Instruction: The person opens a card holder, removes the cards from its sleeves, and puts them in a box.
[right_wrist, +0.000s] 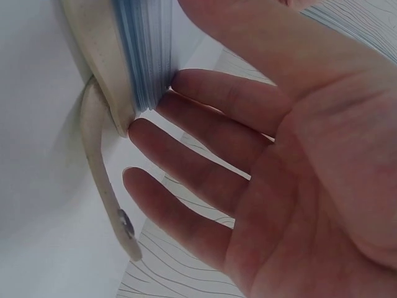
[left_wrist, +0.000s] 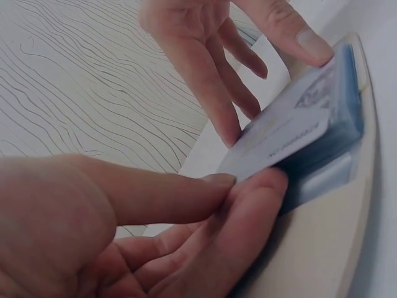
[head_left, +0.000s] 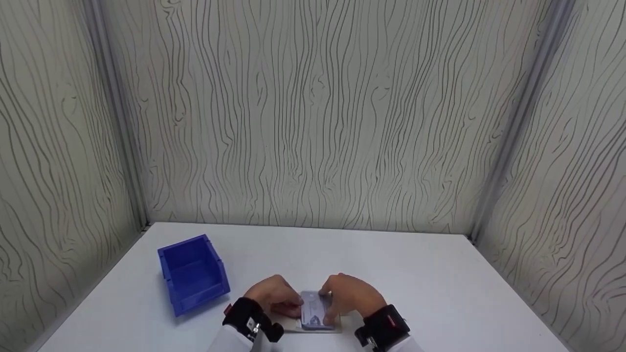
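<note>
A cream-covered card holder (left_wrist: 329,242) lies spread on the table, with a thick stack of clear bluish sleeves (right_wrist: 142,49) inside. On top of the stack is a pale printed card (head_left: 311,307) with a small portrait, seemingly in a sleeve. My left hand (head_left: 278,293) pinches the left edge at the top of the stack between thumb and forefinger. My right hand (head_left: 353,295) spans the stack from the right, its thumb at the near edge and its fingertips against the far edge. A cream strap (right_wrist: 99,161) with a metal snap (right_wrist: 126,222) sticks out from the cover.
A blue plastic bin (head_left: 193,274) stands on the white table (head_left: 415,274), left of my hands. Wood-grain patterned panels (head_left: 313,117) enclose the table at the back and both sides.
</note>
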`<state>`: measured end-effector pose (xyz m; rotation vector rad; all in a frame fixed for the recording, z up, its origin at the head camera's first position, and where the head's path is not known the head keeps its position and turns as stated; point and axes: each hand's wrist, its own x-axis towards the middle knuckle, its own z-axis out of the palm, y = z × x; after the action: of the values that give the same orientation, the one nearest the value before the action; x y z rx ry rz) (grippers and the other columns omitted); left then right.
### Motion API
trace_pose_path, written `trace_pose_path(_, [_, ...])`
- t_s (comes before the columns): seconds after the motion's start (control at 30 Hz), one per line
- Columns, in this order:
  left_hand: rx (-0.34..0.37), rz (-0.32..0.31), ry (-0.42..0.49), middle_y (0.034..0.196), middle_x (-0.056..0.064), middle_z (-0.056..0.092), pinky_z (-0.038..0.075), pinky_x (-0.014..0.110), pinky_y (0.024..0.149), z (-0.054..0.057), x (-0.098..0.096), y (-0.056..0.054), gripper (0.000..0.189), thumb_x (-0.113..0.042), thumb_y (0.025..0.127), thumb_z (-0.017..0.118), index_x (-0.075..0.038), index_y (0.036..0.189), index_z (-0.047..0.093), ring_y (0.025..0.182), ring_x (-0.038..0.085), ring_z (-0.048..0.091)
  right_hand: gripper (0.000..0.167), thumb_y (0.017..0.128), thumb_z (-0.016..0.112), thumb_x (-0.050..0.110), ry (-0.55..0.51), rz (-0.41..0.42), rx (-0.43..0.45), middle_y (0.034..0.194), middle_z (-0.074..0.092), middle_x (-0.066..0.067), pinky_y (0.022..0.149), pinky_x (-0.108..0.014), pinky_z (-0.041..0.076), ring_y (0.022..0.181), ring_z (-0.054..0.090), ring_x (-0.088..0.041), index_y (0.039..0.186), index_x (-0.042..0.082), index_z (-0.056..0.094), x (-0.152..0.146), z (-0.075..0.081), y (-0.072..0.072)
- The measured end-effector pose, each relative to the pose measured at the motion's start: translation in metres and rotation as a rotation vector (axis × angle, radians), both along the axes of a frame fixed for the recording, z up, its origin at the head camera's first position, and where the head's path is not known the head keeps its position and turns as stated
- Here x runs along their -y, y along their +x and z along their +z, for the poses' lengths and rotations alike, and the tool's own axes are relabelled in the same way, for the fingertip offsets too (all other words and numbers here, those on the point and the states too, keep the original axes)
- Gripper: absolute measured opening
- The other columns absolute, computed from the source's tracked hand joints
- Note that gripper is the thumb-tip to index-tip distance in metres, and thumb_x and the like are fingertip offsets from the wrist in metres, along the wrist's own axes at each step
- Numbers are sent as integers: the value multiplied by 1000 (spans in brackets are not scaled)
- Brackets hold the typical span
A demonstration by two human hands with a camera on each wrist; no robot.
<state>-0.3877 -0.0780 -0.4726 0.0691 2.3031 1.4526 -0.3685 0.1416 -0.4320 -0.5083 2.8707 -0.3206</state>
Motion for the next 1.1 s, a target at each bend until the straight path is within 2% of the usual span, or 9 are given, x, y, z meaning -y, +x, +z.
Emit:
trace_pose_path(0.1, [6, -2, -8, 69, 2, 77, 52, 16, 58, 1, 2, -1, 8, -8, 87, 83, -1, 91, 84, 60, 6, 71, 60, 74, 100, 28, 7, 9, -2, 125, 81, -2, 107, -51, 59, 118, 73, -25, 128, 13, 80, 0, -1, -1])
trace_pose_path(0.37, [-30, -30, -25, 68, 2, 77, 54, 16, 58, 0, 8, 1, 9, -9, 87, 79, -1, 88, 83, 58, 5, 70, 61, 75, 100, 32, 26, 25, -30, 122, 81, -1, 104, -46, 60, 113, 72, -21, 128, 11, 80, -1, 0, 0])
trace_pose_path(0.53, [14, 4, 53, 74, 5, 80, 58, 18, 59, 0, 4, 3, 12, -11, 85, 84, -1, 91, 83, 59, 7, 71, 61, 75, 100, 31, 33, 38, -36, 124, 81, -3, 105, -46, 60, 116, 73, -23, 128, 11, 80, -1, 0, 0])
trace_pose_path(0.63, [13, 20, 78, 78, 7, 81, 60, 19, 61, 0, 0, 5, 14, -12, 84, 86, -1, 91, 82, 60, 7, 72, 60, 75, 100, 31, 35, 48, -41, 124, 81, -3, 104, -45, 60, 115, 74, -22, 128, 11, 80, -2, 0, -1])
trace_pose_path(0.87, [-12, 20, 44, 82, 10, 81, 56, 17, 58, -1, -5, 7, 16, -12, 87, 87, -1, 94, 77, 61, 8, 70, 61, 75, 100, 33, 27, 27, -10, 125, 81, -3, 106, -47, 60, 118, 73, -24, 129, 11, 80, -1, -2, -2])
trace_pose_path(1.1, [-38, 11, 29, 86, 11, 82, 57, 18, 61, -1, -4, 5, 19, -10, 89, 87, 0, 100, 76, 65, 9, 74, 61, 74, 100, 33, 17, 40, -24, 124, 81, -3, 104, -46, 60, 114, 72, -22, 128, 10, 80, -1, 0, -1])
